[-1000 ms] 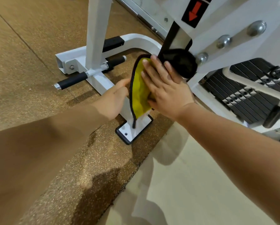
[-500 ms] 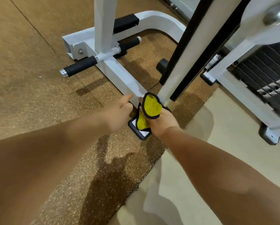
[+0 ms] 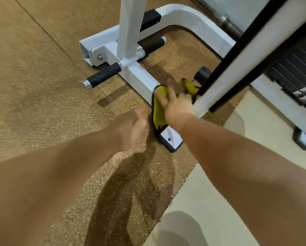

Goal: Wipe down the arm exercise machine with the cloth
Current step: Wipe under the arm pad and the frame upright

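The white arm exercise machine (image 3: 139, 77) stands on the floor, its low base beam running toward me. A yellow cloth with a black edge (image 3: 158, 112) lies draped over the near end of that beam. My right hand (image 3: 175, 102) presses the cloth against the beam with its fingers spread and straight; the hand is blurred by motion. My left hand (image 3: 131, 128) hovers just left of the beam's foot plate (image 3: 171, 137), fingers loosely curled, holding nothing. A slanted white post with black trim (image 3: 237, 64) rises right beside my right hand.
Black foam-covered pegs (image 3: 104, 75) stick out from the base on the left. The weight stack (image 3: 295, 75) sits at the right, with a black rubber foot (image 3: 303, 141) below it. Brown speckled rubber flooring (image 3: 42, 103) meets a pale floor (image 3: 237, 166) at the lower right.
My right hand has carried the cloth down from the black pad on the slanted post to the base beam and opened from a grip to flat fingers. The left hand drifted slightly lower.
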